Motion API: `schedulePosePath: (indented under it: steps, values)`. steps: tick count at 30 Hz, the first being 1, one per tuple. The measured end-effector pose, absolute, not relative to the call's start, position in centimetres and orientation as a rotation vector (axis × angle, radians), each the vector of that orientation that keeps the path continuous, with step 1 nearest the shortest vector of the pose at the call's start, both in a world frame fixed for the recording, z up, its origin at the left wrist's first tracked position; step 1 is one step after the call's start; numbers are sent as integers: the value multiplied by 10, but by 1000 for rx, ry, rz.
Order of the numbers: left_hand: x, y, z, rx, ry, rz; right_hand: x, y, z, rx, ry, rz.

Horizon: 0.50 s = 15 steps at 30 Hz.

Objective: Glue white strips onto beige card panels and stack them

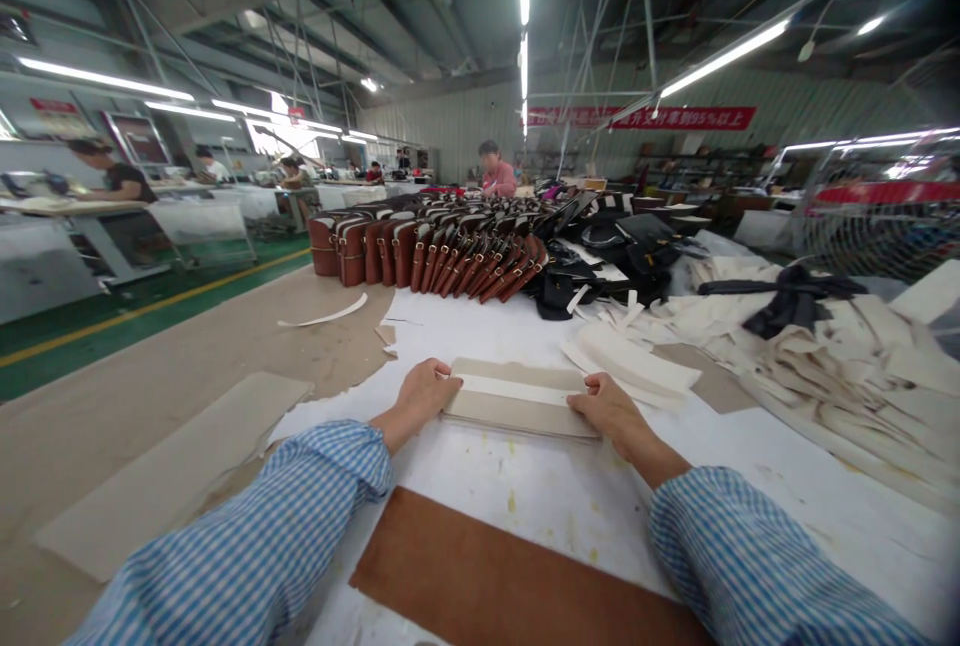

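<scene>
A narrow white strip (517,389) stretches between my two hands, lying along a small stack of beige rectangular panels (517,413). My left hand (426,393) pinches the strip's left end at the panels' left edge. At the other end my right hand (611,414) has thumb and fingers closed on the strip, close over the stack's right side. Nearer to me, a brown leather rectangle (517,571) lies flat on the white paper (487,466), which has yellowish stains. Whether the strip is pressed flat against the top panel cannot be made out.
Brown bags (450,251) stand in rows at the back, with black bag pieces (607,251) beside them. Cream scraps (840,366) heap up on the right. A long beige sheet (180,466) lies left. Beyond the bags is a person in pink (498,174).
</scene>
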State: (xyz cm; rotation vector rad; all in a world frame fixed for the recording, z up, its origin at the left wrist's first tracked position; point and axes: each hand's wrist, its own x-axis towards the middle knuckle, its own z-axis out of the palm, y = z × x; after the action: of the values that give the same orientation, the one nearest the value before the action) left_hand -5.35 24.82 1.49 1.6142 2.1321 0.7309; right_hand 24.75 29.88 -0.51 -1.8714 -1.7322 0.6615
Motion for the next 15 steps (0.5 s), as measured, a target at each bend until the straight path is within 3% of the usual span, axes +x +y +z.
schedulePosePath:
  steps: [7, 15]
  values:
    - [-49, 222, 24, 2165, 2066, 739, 245, 277, 22, -1656, -2096, 217]
    - [-34, 206, 22, 2669, 1811, 434, 227, 254, 27, -1324, -2618, 17]
